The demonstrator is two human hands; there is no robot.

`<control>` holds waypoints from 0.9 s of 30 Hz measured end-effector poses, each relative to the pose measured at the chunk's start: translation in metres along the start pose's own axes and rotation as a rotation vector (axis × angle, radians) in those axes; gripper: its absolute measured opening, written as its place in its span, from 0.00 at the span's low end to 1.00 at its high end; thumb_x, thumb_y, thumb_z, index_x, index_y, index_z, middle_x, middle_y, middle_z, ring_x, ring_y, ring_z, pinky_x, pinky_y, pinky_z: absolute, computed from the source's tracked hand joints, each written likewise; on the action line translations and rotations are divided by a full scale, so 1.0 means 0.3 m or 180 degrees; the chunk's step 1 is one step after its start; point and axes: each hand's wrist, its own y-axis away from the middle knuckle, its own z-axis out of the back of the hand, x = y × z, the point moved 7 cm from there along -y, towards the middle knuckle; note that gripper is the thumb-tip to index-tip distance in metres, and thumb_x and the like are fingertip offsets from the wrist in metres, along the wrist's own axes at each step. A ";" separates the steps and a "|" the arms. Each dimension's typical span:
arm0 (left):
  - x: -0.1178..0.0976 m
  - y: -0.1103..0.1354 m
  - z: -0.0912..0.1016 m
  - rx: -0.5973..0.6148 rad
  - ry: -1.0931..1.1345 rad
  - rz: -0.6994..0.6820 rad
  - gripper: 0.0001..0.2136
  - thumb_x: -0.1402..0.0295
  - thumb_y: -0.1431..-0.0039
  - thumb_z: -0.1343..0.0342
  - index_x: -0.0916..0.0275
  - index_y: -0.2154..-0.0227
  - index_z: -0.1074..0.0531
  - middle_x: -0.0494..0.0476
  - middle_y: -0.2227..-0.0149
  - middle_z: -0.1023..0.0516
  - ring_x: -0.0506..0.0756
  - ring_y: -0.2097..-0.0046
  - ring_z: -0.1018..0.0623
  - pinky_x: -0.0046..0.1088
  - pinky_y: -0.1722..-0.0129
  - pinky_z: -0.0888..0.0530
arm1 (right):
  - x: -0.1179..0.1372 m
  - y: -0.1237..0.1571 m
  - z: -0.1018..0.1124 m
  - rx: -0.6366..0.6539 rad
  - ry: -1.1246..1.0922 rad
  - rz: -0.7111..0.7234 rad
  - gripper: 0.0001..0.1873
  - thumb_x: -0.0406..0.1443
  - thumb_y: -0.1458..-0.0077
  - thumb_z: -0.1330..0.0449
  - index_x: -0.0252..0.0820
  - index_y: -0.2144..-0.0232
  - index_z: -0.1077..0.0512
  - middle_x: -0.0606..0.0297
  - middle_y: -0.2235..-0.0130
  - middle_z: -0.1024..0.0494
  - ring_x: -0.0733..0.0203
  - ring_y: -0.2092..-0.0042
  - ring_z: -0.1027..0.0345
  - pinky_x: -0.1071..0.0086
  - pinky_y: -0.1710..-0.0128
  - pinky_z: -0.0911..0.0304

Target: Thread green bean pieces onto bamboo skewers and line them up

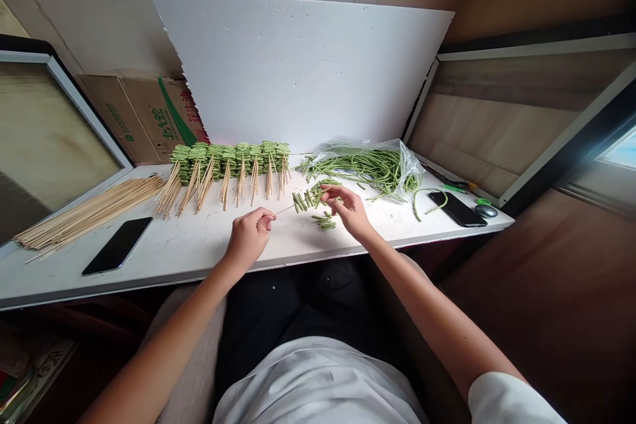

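Note:
My left hand [249, 237] is closed on the blunt end of a thin wooden skewer [285, 211], which points right. Short cut pieces of green long bean [304, 202] are threaded side by side along it. At the skewer's far end my right hand [350, 209] curls its fingers around a bean piece, mostly hidden by the fingers. Just below lie loose cut bean pieces [326, 221] on the white table [293, 248]. Finished bean skewers [228, 162] are stacked at the back left, their sticks facing me.
Bare skewers [94, 209] lie at the left beside a black phone [118, 246]. Whole long beans [368, 169] spill from a clear plastic bag [410, 162]. A second phone [457, 209] is at the right. Behind stand a white foam board [308, 73] and a cardboard box [142, 112].

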 end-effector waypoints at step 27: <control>0.063 -0.016 -0.029 0.0306 0.0102 0.0141 0.12 0.69 0.33 0.49 0.59 0.68 0.21 0.52 0.74 0.21 0.55 0.70 0.23 0.30 0.64 0.28 | -0.093 -0.041 0.102 0.0321 0.1852 -0.0084 0.09 0.41 0.40 0.29 0.43 0.62 0.15 0.54 0.60 0.13 0.47 0.57 0.22 0.54 0.54 0.28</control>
